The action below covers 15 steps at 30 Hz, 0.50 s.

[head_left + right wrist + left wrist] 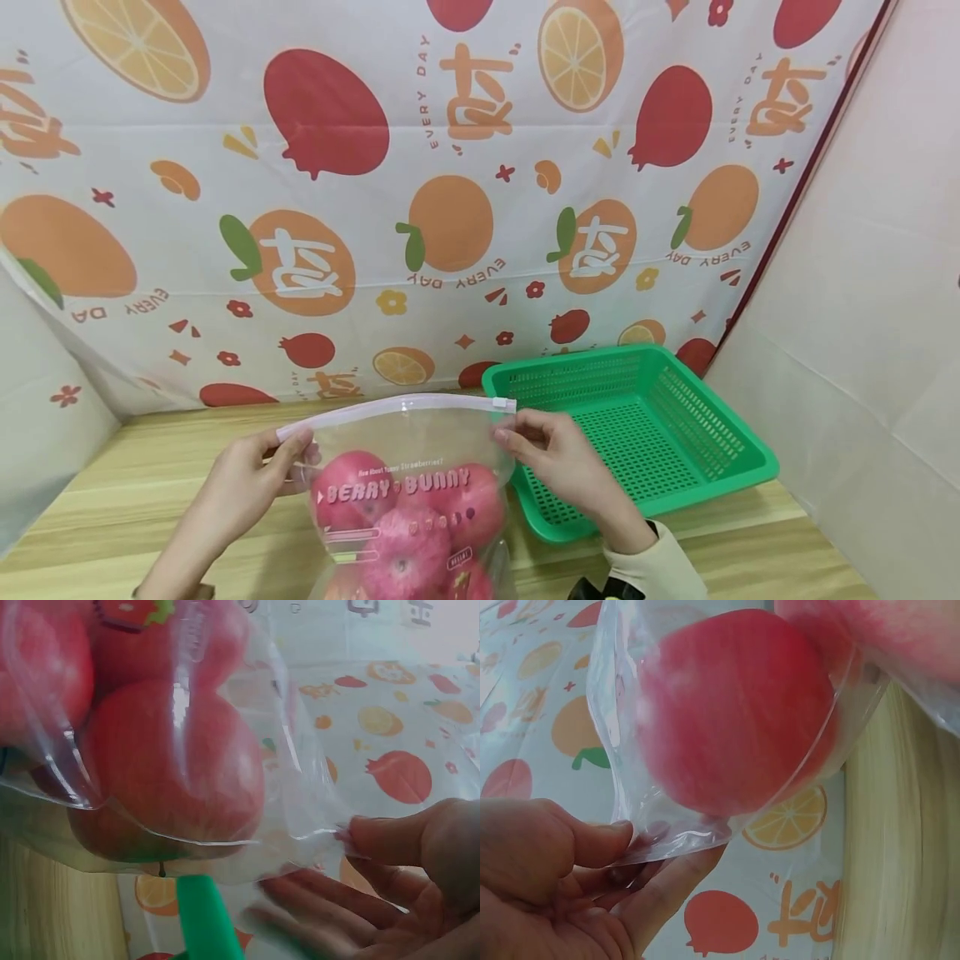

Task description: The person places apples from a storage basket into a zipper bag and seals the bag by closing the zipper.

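Observation:
A clear slider zip bag (465,429) printed with "BERRY BUNNY" hangs upright between my two hands. Several red apples (405,554) fill its lower part, whose bottom runs out of the head view. A pale lilac zip strip (405,403) runs along the top, its slider (501,403) at the right end. My left hand (243,479) pinches the upper left corner between thumb and fingers. At the right edge, just below the slider, my right hand (558,458) pinches the plastic with thumb and forefinger. Both wrist views show apples (739,712) through the film.
Behind and to the right of the bag, a green plastic basket (750,454) with perforated walls sits on the wood-grain table (172,450). A fruit-patterned cloth (450,317) rises at the table's back, and white panels (862,292) stand at the sides.

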Motion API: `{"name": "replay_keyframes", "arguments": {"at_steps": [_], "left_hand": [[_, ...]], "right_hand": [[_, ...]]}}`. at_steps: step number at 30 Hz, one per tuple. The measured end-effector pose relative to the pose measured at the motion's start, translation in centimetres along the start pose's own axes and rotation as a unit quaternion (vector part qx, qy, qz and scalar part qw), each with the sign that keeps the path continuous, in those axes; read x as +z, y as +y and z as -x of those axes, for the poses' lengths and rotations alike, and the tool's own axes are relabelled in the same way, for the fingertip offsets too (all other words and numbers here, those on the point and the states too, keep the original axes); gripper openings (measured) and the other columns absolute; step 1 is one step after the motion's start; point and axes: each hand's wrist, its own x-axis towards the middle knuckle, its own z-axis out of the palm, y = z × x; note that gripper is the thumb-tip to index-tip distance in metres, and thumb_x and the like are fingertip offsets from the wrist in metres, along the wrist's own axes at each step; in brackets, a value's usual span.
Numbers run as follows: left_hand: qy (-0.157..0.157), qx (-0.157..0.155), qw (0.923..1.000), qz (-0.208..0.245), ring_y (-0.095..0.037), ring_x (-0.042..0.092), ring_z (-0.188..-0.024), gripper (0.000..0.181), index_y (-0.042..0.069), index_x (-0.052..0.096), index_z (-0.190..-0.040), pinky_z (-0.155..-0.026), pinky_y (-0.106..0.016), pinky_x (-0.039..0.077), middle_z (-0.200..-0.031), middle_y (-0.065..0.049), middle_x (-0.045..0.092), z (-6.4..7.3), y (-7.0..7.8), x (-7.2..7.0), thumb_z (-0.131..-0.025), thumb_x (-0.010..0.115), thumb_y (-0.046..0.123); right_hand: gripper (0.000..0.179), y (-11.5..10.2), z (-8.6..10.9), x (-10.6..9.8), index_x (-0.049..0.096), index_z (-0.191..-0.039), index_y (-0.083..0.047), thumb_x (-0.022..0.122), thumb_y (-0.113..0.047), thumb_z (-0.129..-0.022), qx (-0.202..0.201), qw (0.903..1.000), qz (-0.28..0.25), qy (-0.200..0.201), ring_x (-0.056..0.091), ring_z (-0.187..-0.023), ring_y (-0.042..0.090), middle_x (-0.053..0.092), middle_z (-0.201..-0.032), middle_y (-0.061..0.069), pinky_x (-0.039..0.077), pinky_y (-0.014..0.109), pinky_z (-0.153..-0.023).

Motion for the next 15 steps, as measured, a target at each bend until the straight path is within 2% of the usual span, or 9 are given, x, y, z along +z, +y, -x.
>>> {"name": "replay_keyframes", "arguments": {"at_steps": [3,5,6,11,13,15], "left_hand": [[-0.011,0.001,0.9999,-0.012,-0.007,0.069,-0.072,0.033,-0.011,0.066,-0.103,-0.068,-0.024,0.062,-0.092,-0.01,0.071,-0.1,-0.2,-0.2,-0.109,0.05,0.018],[-0.021,0.003,0.9996,-0.017,-0.007,0.069,-0.071,0.034,-0.012,0.066,-0.105,-0.068,-0.024,0.062,-0.093,-0.011,0.072,-0.2,-0.3,-0.4,-0.109,0.049,0.017],[-0.027,0.003,0.9994,-0.021,-0.008,0.069,-0.071,0.035,-0.013,0.066,-0.105,-0.068,-0.024,0.062,-0.093,-0.011,0.072,-0.3,-0.4,-0.5,-0.109,0.049,0.017],[-0.057,0.003,0.9972,-0.048,-0.01,0.069,-0.074,0.039,-0.016,0.063,-0.111,-0.068,-0.024,0.061,-0.094,-0.012,0.074,-0.7,-0.4,-0.9,-0.11,0.046,0.02],[-0.049,0.02,0.9953,-0.081,-0.014,0.07,-0.078,0.041,-0.015,0.061,-0.115,-0.068,-0.026,0.061,-0.094,-0.011,0.074,-0.9,-0.1,-1.1,-0.11,0.046,0.023],[-0.024,0.048,0.9912,-0.121,-0.022,0.071,-0.086,0.041,-0.013,0.058,-0.12,-0.074,-0.035,0.061,-0.098,-0.013,0.073,-0.9,0.4,-1.2,-0.11,0.047,0.025]], "right_hand": [[0.023,-0.1,0.0,0.5,0.066,-0.113,-0.002,0.06,-0.023,-0.104,-0.001,1.0,-0.003,-0.004,0.072,-0.08,0.016,0.075,-0.093,0.013,0.06,0.025,-0.067],[0.025,-0.2,0.0,0.8,0.064,-0.115,-0.001,0.058,-0.023,-0.105,0.004,0.9998,-0.021,-0.002,0.076,-0.084,0.022,0.076,-0.094,0.016,0.063,0.031,-0.067],[0.026,-0.2,-0.1,1.0,0.064,-0.116,0.001,0.057,-0.022,-0.105,0.003,0.9996,-0.027,0.0,0.077,-0.093,0.025,0.077,-0.103,0.017,0.064,0.036,-0.07],[0.029,-0.1,-0.1,1.3,0.072,-0.112,-0.001,0.062,-0.027,-0.103,-0.006,0.9997,-0.001,0.024,0.076,-0.086,0.019,0.078,-0.101,0.012,0.063,0.04,-0.068],[0.028,0.0,-0.1,1.4,0.074,-0.109,-0.005,0.063,-0.029,-0.102,-0.012,0.9994,0.01,0.031,0.075,-0.082,0.014,0.079,-0.1,0.008,0.062,0.039,-0.066],[0.027,0.0,0.0,1.5,0.075,-0.107,-0.007,0.063,-0.031,-0.102,-0.02,0.9988,0.02,0.04,0.073,-0.078,0.012,0.079,-0.099,0.005,0.061,0.037,-0.064]]}}
